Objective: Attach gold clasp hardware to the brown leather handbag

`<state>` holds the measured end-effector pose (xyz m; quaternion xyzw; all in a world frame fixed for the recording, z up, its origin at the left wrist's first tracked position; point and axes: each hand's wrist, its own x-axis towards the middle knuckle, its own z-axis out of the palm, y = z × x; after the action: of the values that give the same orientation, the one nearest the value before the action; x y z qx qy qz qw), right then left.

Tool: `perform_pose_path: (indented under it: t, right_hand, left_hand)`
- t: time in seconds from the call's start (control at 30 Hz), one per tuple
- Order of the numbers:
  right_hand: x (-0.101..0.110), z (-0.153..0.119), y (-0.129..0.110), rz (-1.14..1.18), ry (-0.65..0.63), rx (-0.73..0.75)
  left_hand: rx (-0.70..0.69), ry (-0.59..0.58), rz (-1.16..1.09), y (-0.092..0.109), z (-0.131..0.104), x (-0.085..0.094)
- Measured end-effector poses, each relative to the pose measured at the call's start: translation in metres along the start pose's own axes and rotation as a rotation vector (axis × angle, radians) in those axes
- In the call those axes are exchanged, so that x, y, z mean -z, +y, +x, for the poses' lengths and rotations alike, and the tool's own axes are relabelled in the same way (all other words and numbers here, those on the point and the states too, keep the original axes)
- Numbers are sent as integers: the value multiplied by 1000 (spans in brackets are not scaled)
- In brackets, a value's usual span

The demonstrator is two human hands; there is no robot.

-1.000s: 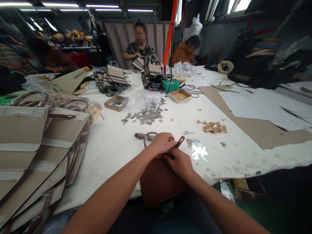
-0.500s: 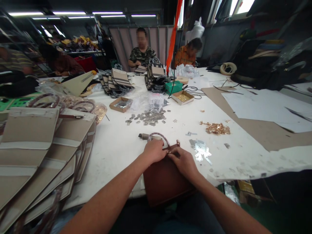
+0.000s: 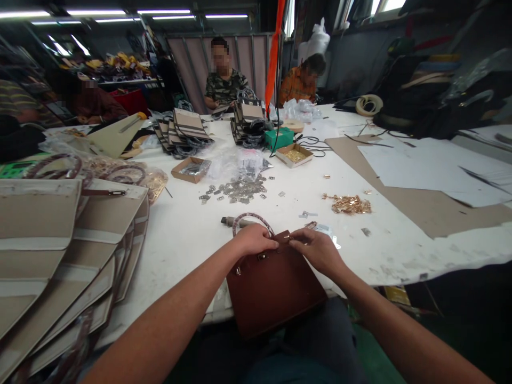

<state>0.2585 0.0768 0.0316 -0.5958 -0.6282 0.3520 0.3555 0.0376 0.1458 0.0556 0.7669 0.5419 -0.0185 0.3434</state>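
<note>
Both hands — grip on brown bag's top

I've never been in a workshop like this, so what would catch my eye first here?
Front and centre, the left hand and right hand grip the top edge of a brown leather bag hanging over the edge of the white table. At the left lies a big stack of beige bag panels. Beyond the hands, silver metal fittings and gold fittings lie scattered on the tabletop.
</note>
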Motion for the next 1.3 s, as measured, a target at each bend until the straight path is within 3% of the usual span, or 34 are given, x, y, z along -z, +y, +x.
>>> perform_pose_path:
  t: [0.17, 0.53, 0.7, 0.87, 1.17, 1.3]
  right_hand:
    - [2, -9, -2, -86, 55, 98]
    - [4, -23, -10, -138, 54, 82]
    - [1, -23, -3, -197, 48, 165]
    - [-5, -28, 1, -272, 43, 267]
    - [-16, -40, -3, -283, 220, 274]
    - [-17, -41, -1, -364, 191, 306]
  left_hand:
    - [-29, -46, -189, -1, 0, -3]
    - [33, -202, -499, 6, -4, 1]
    - [30, -269, -601, 8, -9, 3]
    - [-20, -282, -679, 6, -8, -2]
    - [-89, -279, -710, 9, -10, -1]
    - [-99, -242, -668, 11, -10, -1]
